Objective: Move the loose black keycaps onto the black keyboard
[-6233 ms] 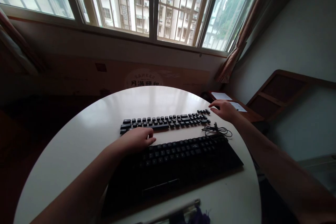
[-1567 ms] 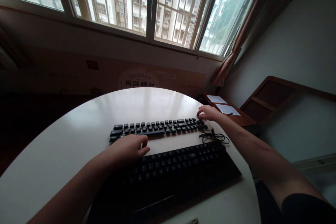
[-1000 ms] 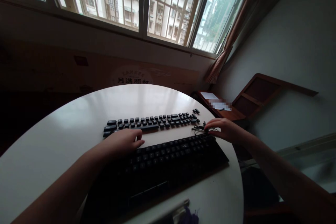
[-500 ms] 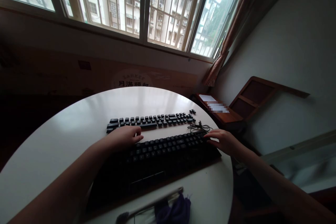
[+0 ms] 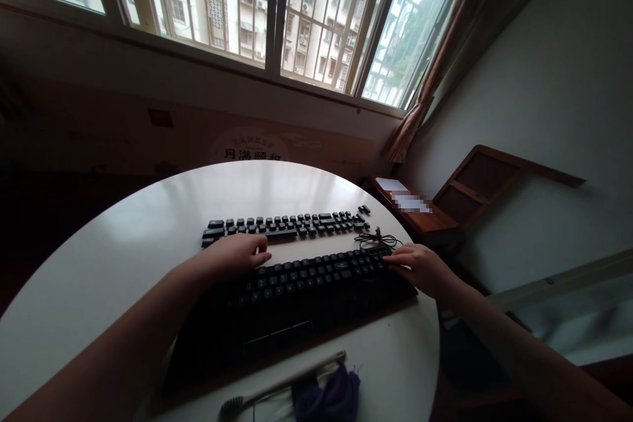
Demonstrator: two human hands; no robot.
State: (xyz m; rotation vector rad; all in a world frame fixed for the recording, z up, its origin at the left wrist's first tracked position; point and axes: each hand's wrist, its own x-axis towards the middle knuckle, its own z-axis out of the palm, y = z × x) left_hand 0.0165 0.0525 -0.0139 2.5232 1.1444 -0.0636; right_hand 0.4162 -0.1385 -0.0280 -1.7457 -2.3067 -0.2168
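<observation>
A black keyboard (image 5: 291, 333) lies at a slant on the round white table (image 5: 123, 250). Rows of keycaps stand on its far part, while its near part is dark and hard to read. My left hand (image 5: 237, 254), closed with curled fingers, rests at the keyboard's far left; what its fingers hold, if anything, is hidden. At the right end, the fingertips and thumb of my right hand (image 5: 418, 267) close on a keycap among the small keys. Loose black keycaps (image 5: 324, 219) stand in rows behind the keyboard, partly hidden by my left hand.
A coiled black cable (image 5: 378, 237) lies behind the keyboard's right end. Near the front are a grey handle-like brush (image 5: 291, 379) and a purple cloth (image 5: 329, 395). Right of the table stands a wooden chair (image 5: 445, 214) with papers (image 5: 410, 202) on it.
My right hand has shifted slightly left over the keyboard's right end, its thumb and fingers closer together. My left hand has barely moved.
</observation>
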